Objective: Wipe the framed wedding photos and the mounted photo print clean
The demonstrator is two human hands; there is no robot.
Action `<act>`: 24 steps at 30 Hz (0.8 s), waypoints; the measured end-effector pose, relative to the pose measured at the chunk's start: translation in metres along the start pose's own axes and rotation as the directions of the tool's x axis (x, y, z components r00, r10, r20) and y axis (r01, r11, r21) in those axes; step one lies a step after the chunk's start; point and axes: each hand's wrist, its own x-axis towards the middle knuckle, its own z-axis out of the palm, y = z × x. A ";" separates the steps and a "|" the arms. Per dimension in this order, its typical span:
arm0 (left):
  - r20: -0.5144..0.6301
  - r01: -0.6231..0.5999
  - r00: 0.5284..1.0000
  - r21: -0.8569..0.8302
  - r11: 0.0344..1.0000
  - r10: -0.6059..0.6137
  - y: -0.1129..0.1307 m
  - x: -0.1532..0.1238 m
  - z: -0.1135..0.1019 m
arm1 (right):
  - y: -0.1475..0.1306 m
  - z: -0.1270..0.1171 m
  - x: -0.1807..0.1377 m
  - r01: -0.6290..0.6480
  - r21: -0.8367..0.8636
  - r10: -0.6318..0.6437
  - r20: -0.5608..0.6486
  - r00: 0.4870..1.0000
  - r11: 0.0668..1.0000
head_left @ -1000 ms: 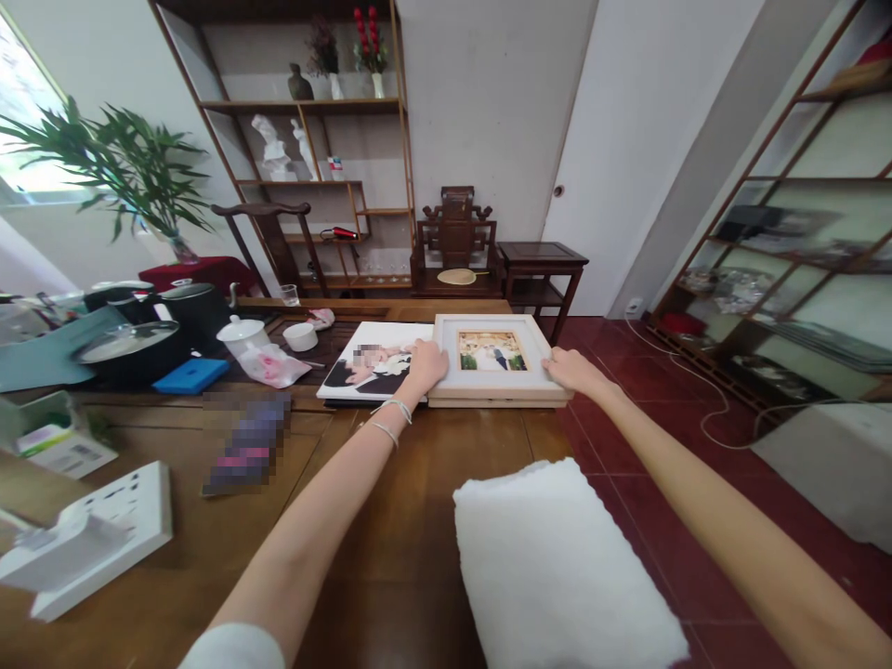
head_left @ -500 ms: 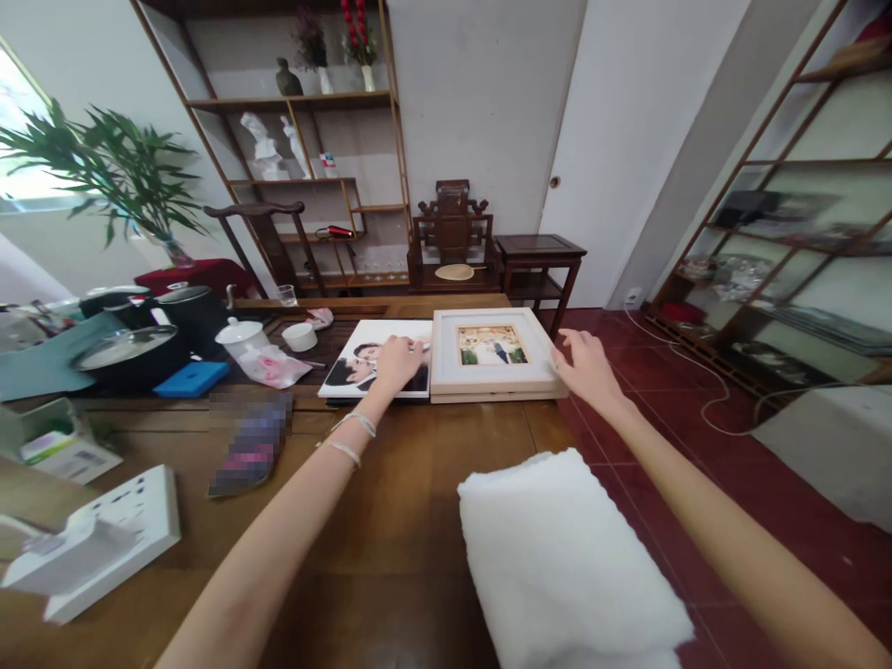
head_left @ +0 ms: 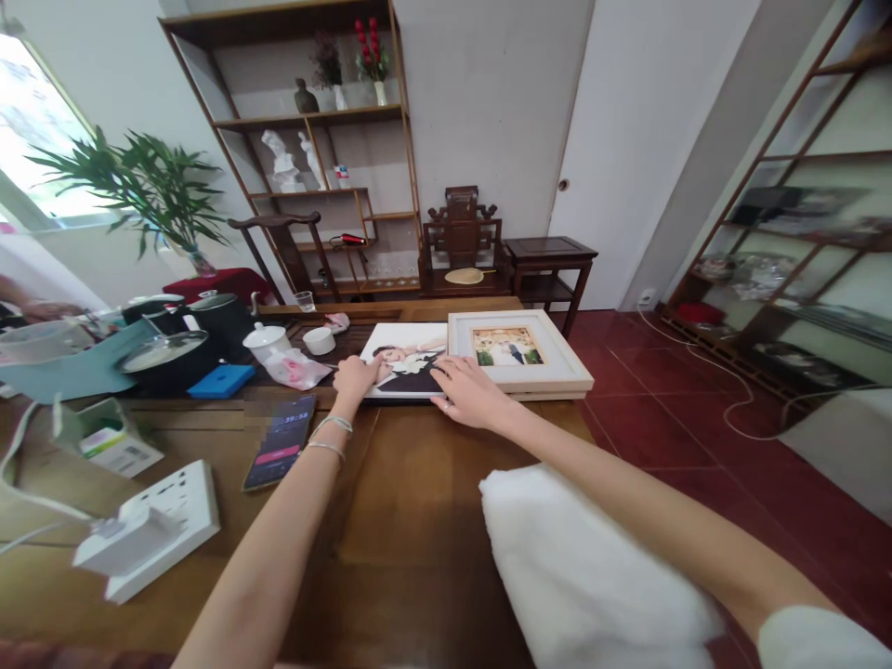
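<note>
A photo album (head_left: 411, 379) with a picture on its white top lies flat on the wooden table, a dark layer showing under its front edge. My left hand (head_left: 355, 381) is closed around its left edge, thumb on top. At the album's front right corner, my right hand (head_left: 470, 390) has its fingers over the top and its thumb low at the front. Directly right of the album is a pale wooden picture frame (head_left: 516, 351) with a small photo inside; my right hand partly covers its left front corner.
White fluffy batting (head_left: 557, 567) lies under my right forearm. To the left are a phone (head_left: 282, 441), a white power strip (head_left: 167, 530), a blue box (head_left: 221, 381), a lidded teacup (head_left: 265, 342) and a dark pan (head_left: 167, 362). A person's hand (head_left: 48, 311) shows at the far left.
My right hand has moved left from the picture frame's right side to the album. My left hand has shifted to the album's left edge. A different picture shows on the album.
</note>
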 end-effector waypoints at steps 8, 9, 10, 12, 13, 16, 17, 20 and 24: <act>-0.043 -0.074 0.996 0.015 0.997 0.075 -0.013 0.006 0.001 | 0.001 0.037 0.017 0.050 -0.160 -0.040 0.064 0.997 0.986; -0.057 -0.078 0.995 0.014 0.997 0.079 -0.014 0.006 0.002 | 0.000 0.039 0.017 0.064 -0.179 -0.053 0.063 0.997 0.982; -0.069 -0.082 0.994 0.011 0.997 0.082 -0.014 0.005 0.002 | -0.001 0.041 0.016 0.076 -0.196 -0.066 0.061 0.996 0.978; -0.090 -0.086 0.992 -0.003 0.996 0.085 -0.014 0.004 0.001 | -0.004 0.045 0.015 0.094 -0.220 -0.085 0.053 0.995 0.971; -0.099 -0.086 0.992 -0.011 0.996 0.084 -0.014 0.004 0.001 | -0.004 0.047 0.014 0.100 -0.226 -0.092 0.047 0.995 0.969; -0.124 -0.081 0.989 -0.043 0.996 0.075 -0.015 0.003 -0.003 | -0.006 0.050 0.012 0.105 -0.218 -0.102 0.023 0.994 0.970; -0.129 -0.080 0.989 -0.055 0.995 0.072 -0.016 0.003 -0.004 | -0.006 0.051 0.012 0.104 -0.207 -0.103 0.013 0.995 0.973; -0.133 -0.077 0.989 -0.101 0.992 0.063 -0.019 0.005 -0.009 | -0.007 0.050 0.012 0.095 -0.156 -0.100 -0.021 0.995 0.983; -0.132 -0.089 0.989 -0.183 0.979 0.065 -0.028 0.006 -0.020 | -0.007 0.034 0.013 0.094 -0.035 -0.096 -0.078 0.992 0.995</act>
